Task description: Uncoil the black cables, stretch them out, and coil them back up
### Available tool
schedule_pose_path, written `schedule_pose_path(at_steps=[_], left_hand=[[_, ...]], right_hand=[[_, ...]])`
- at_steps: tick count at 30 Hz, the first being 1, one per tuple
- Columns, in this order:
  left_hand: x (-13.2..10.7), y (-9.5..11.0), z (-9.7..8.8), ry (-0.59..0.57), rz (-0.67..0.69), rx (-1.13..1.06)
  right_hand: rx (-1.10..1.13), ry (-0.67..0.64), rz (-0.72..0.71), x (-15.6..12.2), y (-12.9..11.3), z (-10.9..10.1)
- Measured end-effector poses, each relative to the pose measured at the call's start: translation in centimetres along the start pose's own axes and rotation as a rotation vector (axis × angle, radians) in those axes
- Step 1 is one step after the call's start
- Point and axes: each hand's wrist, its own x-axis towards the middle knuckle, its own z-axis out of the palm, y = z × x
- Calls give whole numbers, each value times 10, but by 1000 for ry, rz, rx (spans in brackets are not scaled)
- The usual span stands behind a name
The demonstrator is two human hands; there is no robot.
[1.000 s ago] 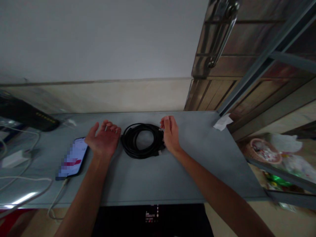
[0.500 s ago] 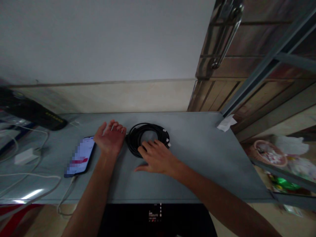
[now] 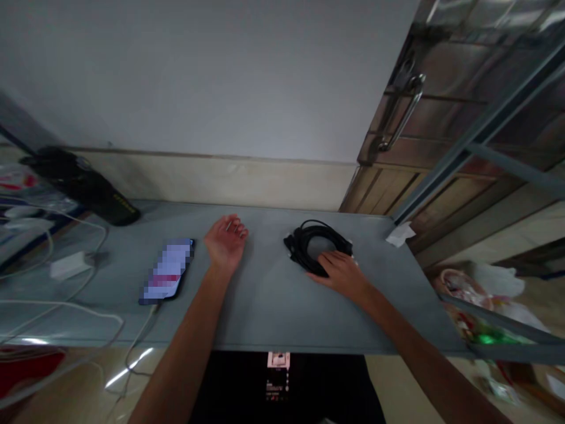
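I'm resting my right hand palm-down on the near edge of the coiled black rubbery cable. My fingers are lying flat and slightly spread over the loops, not pinching anything. The coil is lying flat on the grey tabletop, well right of the lit smartphone, looking a bit wider left-to-right. My left hand is sitting just right of that phone, palm up, fingers loosely curled, empty, so it's the farther 1.

A plain pale wall rises behind the grey desk. At right stands a brown wooden door with a metal handle. The light is dim.
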Motion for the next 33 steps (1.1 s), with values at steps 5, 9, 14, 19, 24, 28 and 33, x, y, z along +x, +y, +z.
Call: schedule_pose_path(at_steps=[5, 9, 14, 19, 24, 28, 33], left_hand=[[1, -11, 8, -39, -21, 58], [-1, -18, 16, -97, -31, 113], [-2, -22, 20, -160, -40, 145], [-2, -25, 20, -198, -58, 174], [-2, -27, 19, -219, -77, 215], [-2, -26, 18, -205, -86, 246], [1, -22, 16, -154, -103, 260]], right_hand=[[-66, 104, 188, -42, 23, -17], [-110, 174, 330, -44, 25, -8], [-124, 159, 377, -41, 25, -5], [-113, 145, 411, -41, 25, -8], [-82, 135, 414, -41, 25, -7], [-48, 123, 396, -44, 27, -6], [-28, 112, 345, -42, 28, -11]])
